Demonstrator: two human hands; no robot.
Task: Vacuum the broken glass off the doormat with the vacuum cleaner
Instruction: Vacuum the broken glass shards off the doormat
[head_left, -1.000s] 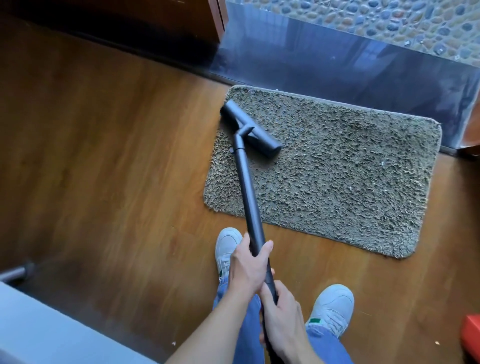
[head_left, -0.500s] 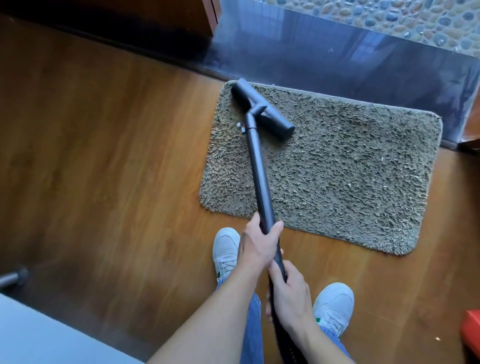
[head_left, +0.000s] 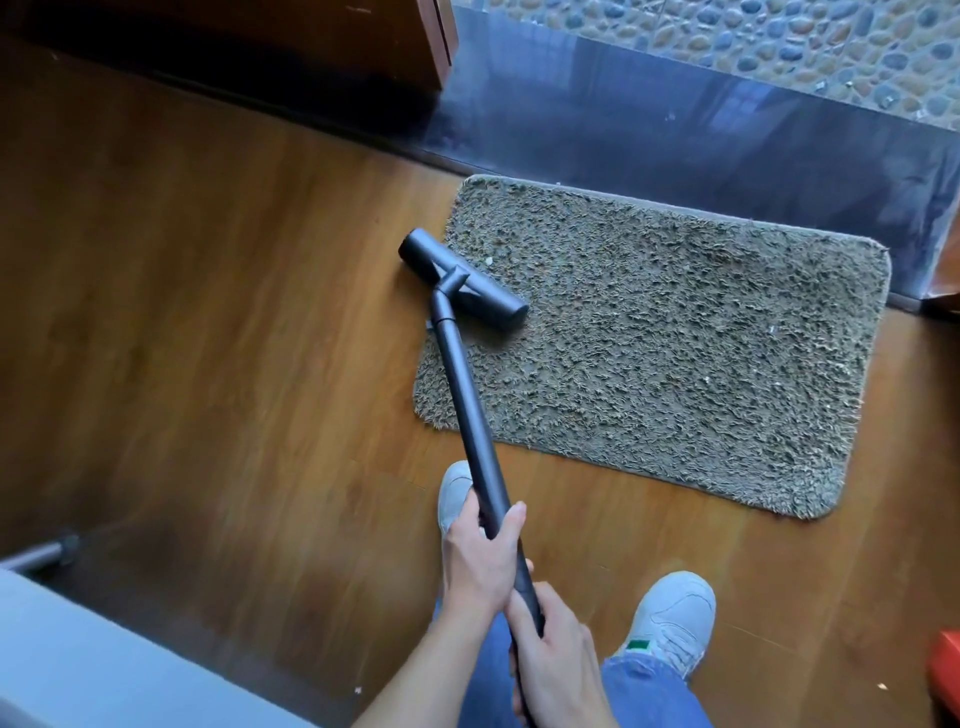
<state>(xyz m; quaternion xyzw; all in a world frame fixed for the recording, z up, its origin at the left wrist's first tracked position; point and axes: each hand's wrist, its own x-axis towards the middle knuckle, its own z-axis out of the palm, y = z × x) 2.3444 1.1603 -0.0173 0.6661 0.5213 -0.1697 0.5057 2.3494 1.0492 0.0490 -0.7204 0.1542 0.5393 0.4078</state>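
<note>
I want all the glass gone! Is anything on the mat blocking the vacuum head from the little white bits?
Nothing visible does. The vacuum head sits at the doormat's left edge, and only open pile lies between it and the pale specks farther right.

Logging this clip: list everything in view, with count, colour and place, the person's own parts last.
doormat: 1, grey-brown, on floor by sill
glass bits: a few pale specks, on doormat
vacuum head: 1, black, half on doormat's left edge
wand: 1, black, head to hands
floor: wood, brown
sill: 1, dark, glossy, behind doormat
pebbles: many, grey-tan, top right
red thing: 1, right edge
shoes: 2, white, below doormat
jeans: blue
left hand: on wand, upper
right hand: on wand, lower
</note>
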